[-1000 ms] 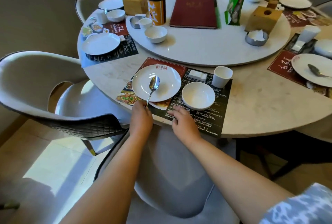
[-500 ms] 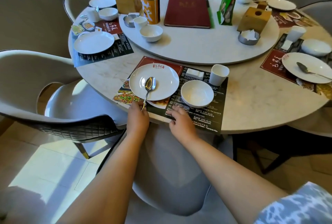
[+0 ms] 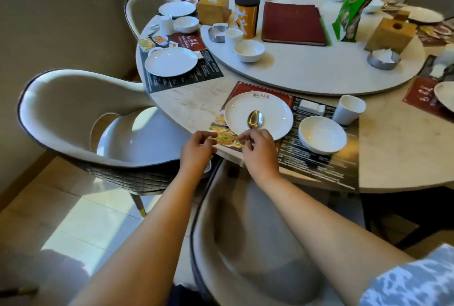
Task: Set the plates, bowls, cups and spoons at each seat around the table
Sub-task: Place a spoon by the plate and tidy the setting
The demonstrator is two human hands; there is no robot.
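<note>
The spoon (image 3: 255,119) was seen lying on the plate (image 3: 259,115) just beyond the right hand (image 3: 258,148), which pinched its handle, while the left hand (image 3: 197,149) was loosely curled, holding nothing; the handle should be squared gently, plate kept unshifted.

A small red logo is printed at the far rim of the near plate (image 3: 259,115), its characters too small to be read. White brush characters are borne by the orange canister (image 3: 246,17) and the red placemat (image 3: 188,41); fine print elsewhere is illegible.
</note>
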